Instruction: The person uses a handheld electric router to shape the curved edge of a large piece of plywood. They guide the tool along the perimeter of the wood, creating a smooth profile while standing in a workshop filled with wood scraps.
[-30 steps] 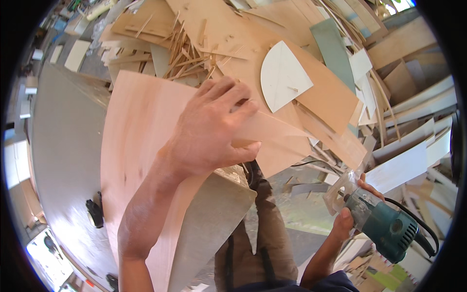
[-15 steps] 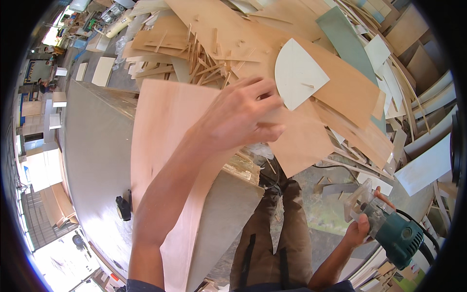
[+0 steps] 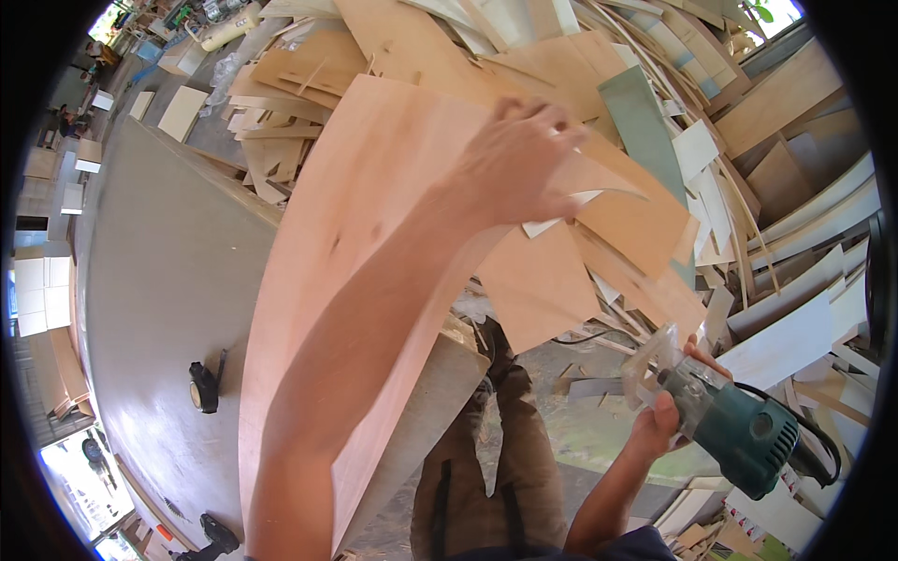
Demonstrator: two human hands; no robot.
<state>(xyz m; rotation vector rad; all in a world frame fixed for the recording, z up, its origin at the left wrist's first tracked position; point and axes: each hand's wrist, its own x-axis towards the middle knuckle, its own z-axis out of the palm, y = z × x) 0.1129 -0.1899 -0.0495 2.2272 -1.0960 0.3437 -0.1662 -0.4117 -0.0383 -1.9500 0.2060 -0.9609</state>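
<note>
My left hand is above the scrap pile, past the right edge of a long reddish plywood board. It is blurred, its fingers bent and its thumb apart from them. Just beyond the fingertips shows a thin brown offcut with a curved edge; no firm grip on it is visible. My forearm crosses over the board. Low on the right, my right hand is wrapped round a trim router with a green motor body and a clear base. The router is tilted, held away from the board.
The board lies on a grey worktable, whose corner is near my legs. A black tape measure and a black tool rest on it. Plywood scraps, a green panel and curved strips crowd the far right. The router's cord loops behind it.
My left hand has moved farther away and to the right, over the pile. The brown offcut now shows near it, and the white fan-shaped piece is mostly covered. The router stays in my right hand.
</note>
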